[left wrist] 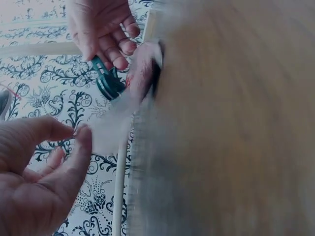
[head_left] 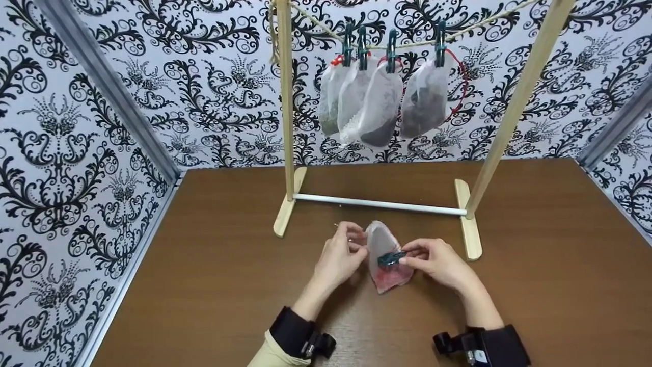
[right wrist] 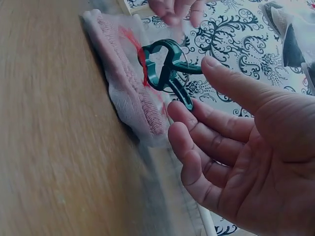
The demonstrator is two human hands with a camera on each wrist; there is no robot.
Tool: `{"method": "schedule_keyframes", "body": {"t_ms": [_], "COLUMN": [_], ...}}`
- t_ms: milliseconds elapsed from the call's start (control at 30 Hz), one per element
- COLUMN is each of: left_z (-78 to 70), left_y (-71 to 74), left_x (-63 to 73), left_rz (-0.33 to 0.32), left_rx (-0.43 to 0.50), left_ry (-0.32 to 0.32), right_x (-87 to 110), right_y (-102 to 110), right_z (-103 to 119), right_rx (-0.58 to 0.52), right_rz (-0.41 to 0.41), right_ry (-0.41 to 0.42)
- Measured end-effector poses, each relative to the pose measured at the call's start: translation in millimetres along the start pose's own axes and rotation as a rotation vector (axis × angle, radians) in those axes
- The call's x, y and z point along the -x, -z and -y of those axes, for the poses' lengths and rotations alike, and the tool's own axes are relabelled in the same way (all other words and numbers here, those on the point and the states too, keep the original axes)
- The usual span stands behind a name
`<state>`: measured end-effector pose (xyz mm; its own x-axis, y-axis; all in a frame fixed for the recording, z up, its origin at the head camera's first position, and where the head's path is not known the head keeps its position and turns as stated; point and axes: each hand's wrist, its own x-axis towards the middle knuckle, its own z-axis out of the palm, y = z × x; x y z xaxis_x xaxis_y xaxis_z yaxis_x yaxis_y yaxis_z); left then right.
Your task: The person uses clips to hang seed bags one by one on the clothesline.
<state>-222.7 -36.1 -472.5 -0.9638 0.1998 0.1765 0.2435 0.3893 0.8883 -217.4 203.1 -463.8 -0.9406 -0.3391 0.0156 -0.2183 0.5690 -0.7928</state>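
Note:
A sheer white mesh pouch (head_left: 378,244), pink toward its near end, is held just over the brown table between my hands. My left hand (head_left: 342,255) pinches its pale edge between thumb and forefinger, as the left wrist view shows. A dark green spring clamp (right wrist: 170,69) is in my right hand (head_left: 438,262), its handles between thumb and fingers. In the right wrist view the clamp's tips lie against a red cord (right wrist: 143,64) on the pouch; whether they bite it I cannot tell.
Behind my hands stands a wooden rack (head_left: 285,102) with a white crossbar (head_left: 379,204) low down. From its rope (head_left: 489,23) hang several filled mesh pouches (head_left: 379,107), clipped by green clamps (head_left: 391,51). Patterned walls (head_left: 219,86) enclose the table (head_left: 229,295).

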Motion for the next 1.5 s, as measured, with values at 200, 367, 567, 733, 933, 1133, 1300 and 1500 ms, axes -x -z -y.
{"method": "schedule_keyframes", "body": {"t_ms": [200, 367, 567, 733, 933, 1133, 1300, 1500], "left_z": [3.7, 4.4, 4.8, 4.0, 1.2, 0.3, -1.4, -4.4], "left_y": [0.3, 1.4, -1.1, 2.5, 10.4, 20.2, 23.3, 26.2], "left_x": [3.2, 5.0, 3.7, 0.9, -0.1, -0.1, -0.4, 0.6], "left_rz": [0.014, 0.114, 0.181, 0.186, 0.106, 0.041, -0.004, -0.025], "left_rx": [-0.119, -0.111, 0.009, -0.107, -0.211, -0.15, -0.145, -0.154], "left_ry": [0.011, 0.083, 0.142, 0.091, 0.009, -0.029, -0.059, -0.073], "right_x": [-2.2, -1.4, -1.2, -2.3, -0.4, 3.6, 8.4, 13.9], "right_y": [-2, -5, -9, -11, -10, -3, 7, 18], "right_z": [-3, -5, -3, -1, 0, 0, -2, -4], "right_rx": [0.026, -0.004, -0.011, 0.035, 0.021, 0.014, 0.016, 0.017], "right_rz": [-0.005, 0.045, 0.09, 0.155, 0.185, 0.147, 0.135, 0.118], "right_ry": [0.018, 0.002, 0.037, 0.124, 0.164, 0.175, 0.18, 0.172]}}
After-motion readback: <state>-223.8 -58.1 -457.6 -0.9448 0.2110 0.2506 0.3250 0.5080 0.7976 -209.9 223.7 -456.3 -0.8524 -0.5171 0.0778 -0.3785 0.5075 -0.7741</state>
